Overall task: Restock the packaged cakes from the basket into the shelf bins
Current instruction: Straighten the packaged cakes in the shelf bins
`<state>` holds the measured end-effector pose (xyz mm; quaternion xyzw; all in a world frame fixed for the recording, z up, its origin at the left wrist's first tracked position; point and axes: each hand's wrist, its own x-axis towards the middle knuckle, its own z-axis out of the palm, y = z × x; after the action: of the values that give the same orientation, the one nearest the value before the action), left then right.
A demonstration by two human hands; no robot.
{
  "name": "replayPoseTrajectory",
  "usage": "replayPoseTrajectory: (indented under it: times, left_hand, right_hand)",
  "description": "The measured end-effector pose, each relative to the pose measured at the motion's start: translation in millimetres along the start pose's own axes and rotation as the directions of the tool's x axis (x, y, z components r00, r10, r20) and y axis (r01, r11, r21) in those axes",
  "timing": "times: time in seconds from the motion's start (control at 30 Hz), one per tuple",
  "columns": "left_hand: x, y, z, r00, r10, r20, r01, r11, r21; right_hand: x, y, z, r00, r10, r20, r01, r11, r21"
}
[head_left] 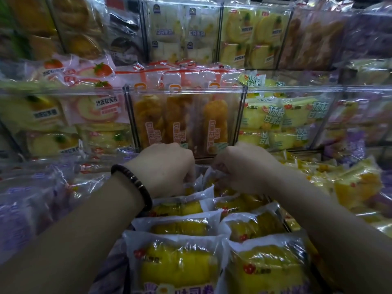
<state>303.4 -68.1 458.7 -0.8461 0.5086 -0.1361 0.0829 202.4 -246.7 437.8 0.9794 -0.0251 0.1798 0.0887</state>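
The shelf bins fill the view in tiers, each crammed with wrapped cakes. The clear bin dead ahead holds orange twisted breads standing on end. Below it, the packaged cakes, yellow in clear wrappers, lie in two overlapping rows running away from the camera. Whether they sit in the basket or in a low bin cannot be told, as no rim shows.

Both hands work at the far end of these rows. The left hand, with a dark bead bracelet at the wrist, arches over the left row. Its fingers curl down out of sight among the wrappers, so whether they hold a pack cannot be told. The right hand has its fingers bunched on the crinkled top of the rearmost pack.

The step looks like seating or straightening the back packs. To do it well, grip the sealed wrapper edge rather than the soft cake. Keep each pack leaning at the same angle as its neighbours, label forward. Press the rows back gently so they do not slump or crush.
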Motion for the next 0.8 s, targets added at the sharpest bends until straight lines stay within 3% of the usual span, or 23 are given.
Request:
replayPoseTrajectory:
  times: [0.1,0.23,0.37,0.47,0.53,0.67,0.8]
  left_hand:
    - [1,8,0,1.0,-0.001,-0.007,0.001,0.998,0.064]
    - [1,11,2,0.998,0.038,-0.056,-0.029,0.988,0.154]
    - [4,8,8,0.997,0.052,-0.056,-0.045,0.992,0.119]
    - [5,4,14,0.994,0.077,-0.075,-0.071,0.995,0.077]
    - [4,-3,16,0.992,0.082,-0.096,-0.087,0.995,-0.04]
    - [-5,-13,2,0.995,0.102,-0.021,-0.104,0.969,-0.222]
    - [-6,-3,-15,0.982,0.088,0.166,-0.057,0.981,-0.186]
  right_hand:
    - [3,-5,4,0.999,0.007,-0.034,-0.009,0.998,-0.055]
    - [6,-19,3,0.999,-0.041,0.03,0.044,0.99,-0.13]
    - [9,-25,6,0.999,-0.041,0.032,0.045,0.988,-0.145]
    - [11,-17,8,0.999,-0.039,0.022,0.04,0.999,-0.024]
    - [8,-4,4,0.998,-0.04,0.043,0.035,0.993,0.113]
    - [-13,22,-25,0.998,-0.066,-0.012,0.063,0.861,0.504]
    - [-28,24,-30,0.978,-0.175,0.115,0.089,0.844,0.529]
